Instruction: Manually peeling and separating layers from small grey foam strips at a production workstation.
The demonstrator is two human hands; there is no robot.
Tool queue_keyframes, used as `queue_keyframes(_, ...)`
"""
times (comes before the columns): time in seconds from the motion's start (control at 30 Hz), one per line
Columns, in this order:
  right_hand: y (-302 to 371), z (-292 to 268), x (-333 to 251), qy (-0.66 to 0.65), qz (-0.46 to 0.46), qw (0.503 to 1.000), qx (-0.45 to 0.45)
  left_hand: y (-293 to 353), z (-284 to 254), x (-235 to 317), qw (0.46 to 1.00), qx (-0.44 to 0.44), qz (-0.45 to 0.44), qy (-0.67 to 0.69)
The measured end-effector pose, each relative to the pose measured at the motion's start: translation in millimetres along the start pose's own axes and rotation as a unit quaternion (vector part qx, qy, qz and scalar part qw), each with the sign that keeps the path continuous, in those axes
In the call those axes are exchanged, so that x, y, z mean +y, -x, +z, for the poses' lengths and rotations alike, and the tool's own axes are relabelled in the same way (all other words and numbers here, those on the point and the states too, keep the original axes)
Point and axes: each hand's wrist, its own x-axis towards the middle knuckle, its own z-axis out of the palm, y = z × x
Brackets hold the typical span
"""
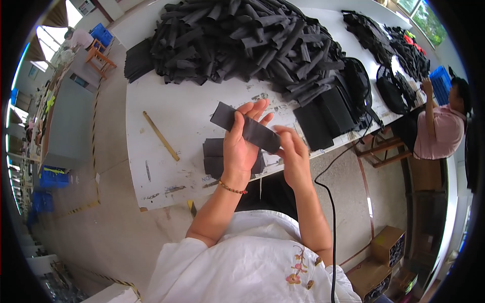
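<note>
Holding a black strip (260,135) above the near edge of the scuffed white worktop (192,108), the left hand (240,154) is pressing it under the thumb while the right hand (292,151) is pinching its right end. A dark heap (242,43) is crowding the far edge, and a yellowish stick (160,136) is lying toward the left edge. Beyond the right edge, a person in pink (438,129) is sitting.
</note>
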Motion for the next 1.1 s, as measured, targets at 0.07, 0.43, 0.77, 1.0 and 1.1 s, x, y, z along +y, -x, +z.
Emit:
queue_keyframes(0.07,-3.7,1.8,10.6,0.130,-0.074,0.989,0.015,-3.3,-0.4,0.4,0.998,-0.028,-0.024,0.041)
queue_keyframes(0.43,8.2,-5.4,13.9,0.117,-0.116,0.986,-0.014,-10.0,-8.6,17.4,0.996,0.085,0.012,0.022)
queue_keyframes(0.77,12.7,-4.7,20.1,-0.012,0.070,0.997,-0.042,-8.7,-22.3,13.2,0.994,0.100,-0.014,0.050)
queue_keyframes(1.0,15.9,4.5,7.3,0.047,-0.064,0.997,0.020,-5.1,-22.4,23.2,0.998,0.040,0.032,0.034)
queue_keyframes(1.1,9.5,-4.9,17.8,0.093,-0.090,0.991,0.020,-4.9,-19.8,24.1,0.998,0.058,0.020,0.028)
